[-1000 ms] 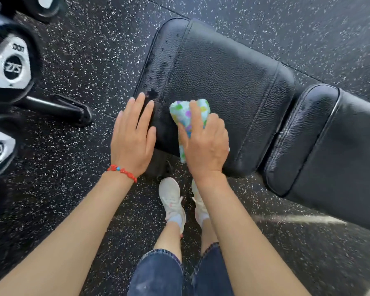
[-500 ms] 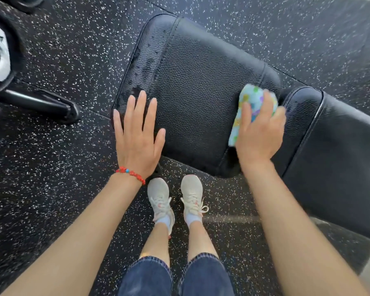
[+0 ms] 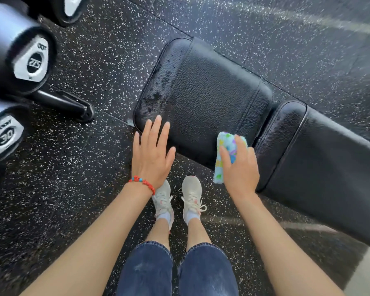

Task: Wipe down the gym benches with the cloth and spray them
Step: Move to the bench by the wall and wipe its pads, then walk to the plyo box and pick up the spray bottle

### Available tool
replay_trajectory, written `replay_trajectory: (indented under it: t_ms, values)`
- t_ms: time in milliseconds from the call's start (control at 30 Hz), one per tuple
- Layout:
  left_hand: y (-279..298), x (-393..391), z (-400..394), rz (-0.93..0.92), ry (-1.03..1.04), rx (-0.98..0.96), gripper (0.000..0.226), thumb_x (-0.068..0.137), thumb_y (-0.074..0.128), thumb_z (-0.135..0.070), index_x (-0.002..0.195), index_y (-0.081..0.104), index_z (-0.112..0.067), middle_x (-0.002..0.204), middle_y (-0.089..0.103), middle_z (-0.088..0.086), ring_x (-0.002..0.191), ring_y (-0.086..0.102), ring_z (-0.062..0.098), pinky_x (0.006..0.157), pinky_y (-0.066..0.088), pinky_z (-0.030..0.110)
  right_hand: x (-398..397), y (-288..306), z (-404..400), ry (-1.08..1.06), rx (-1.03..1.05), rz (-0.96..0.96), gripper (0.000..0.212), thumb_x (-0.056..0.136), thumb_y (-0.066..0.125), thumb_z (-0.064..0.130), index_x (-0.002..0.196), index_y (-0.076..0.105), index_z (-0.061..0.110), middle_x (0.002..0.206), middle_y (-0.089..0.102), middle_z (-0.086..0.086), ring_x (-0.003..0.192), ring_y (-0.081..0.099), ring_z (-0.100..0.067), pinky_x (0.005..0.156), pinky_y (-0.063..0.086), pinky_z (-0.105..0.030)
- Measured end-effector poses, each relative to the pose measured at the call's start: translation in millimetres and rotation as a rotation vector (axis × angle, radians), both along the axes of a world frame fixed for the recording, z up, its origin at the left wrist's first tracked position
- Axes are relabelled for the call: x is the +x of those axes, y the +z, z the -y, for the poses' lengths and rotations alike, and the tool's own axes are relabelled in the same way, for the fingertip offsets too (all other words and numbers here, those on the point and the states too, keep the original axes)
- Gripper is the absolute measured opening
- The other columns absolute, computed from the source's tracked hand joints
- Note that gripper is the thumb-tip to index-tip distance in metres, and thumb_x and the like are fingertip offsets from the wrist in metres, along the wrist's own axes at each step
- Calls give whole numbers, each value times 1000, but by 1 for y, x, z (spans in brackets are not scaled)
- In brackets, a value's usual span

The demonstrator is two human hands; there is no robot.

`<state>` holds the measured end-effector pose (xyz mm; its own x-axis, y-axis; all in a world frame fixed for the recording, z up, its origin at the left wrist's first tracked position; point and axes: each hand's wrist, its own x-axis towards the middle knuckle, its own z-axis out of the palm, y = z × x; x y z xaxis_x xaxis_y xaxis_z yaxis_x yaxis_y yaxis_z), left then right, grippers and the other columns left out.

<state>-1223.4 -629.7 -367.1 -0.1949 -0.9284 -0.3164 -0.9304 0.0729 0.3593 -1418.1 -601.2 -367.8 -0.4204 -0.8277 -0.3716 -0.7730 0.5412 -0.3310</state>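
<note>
A black padded gym bench runs from the centre to the right edge. Its seat pad [image 3: 205, 97] shows wet droplets along the left end. The longer back pad [image 3: 329, 167] lies to the right. My right hand [image 3: 240, 169] presses a folded pastel cloth [image 3: 223, 154] with coloured spots on the near right corner of the seat pad. My left hand [image 3: 152, 152], with a red bead bracelet at the wrist, lies flat with fingers spread on the near left corner of the seat pad. No spray bottle is in view.
Dumbbells [image 3: 28, 60] marked 22.5 and 30 sit on a rack at the left, with a black rack foot [image 3: 68, 105] on the speckled rubber floor [image 3: 94, 189]. My feet in white trainers [image 3: 177, 199] stand close to the bench's near edge.
My right hand with the cloth swept from the seat pad's middle to its right end, then drew back toward the near edge. My left hand stayed flat on the near left corner.
</note>
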Motion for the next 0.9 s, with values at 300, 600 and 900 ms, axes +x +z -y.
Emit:
replay_trajectory:
  t_ms: [300, 600, 900]
  values:
    - [73, 14, -54, 1, 77, 87, 51, 93, 45, -28, 138, 40, -5, 147, 35, 15, 135, 32, 36, 105, 30, 58, 21, 70, -26, -140, 44, 412, 42, 83, 64, 39, 123, 56, 26, 116, 62, 2, 102, 57, -17, 92, 44, -33]
    - [153, 34, -81, 25, 196, 29, 59, 89, 30, -35, 135, 45, -3, 143, 41, 17, 131, 38, 38, 100, 35, 57, 38, 153, -25, -185, 11, 637, 41, 75, 73, 37, 113, 60, 37, 100, 64, 17, 88, 61, 1, 83, 49, -24]
    - [218, 54, -116, 75, 381, -46, 57, 89, 31, -35, 132, 48, -1, 140, 45, 19, 128, 42, 40, 97, 37, 60, 54, 209, -9, -1, 119, 746, 45, 76, 75, 23, 118, 60, 29, 110, 66, 1, 96, 65, -18, 88, 52, -43]
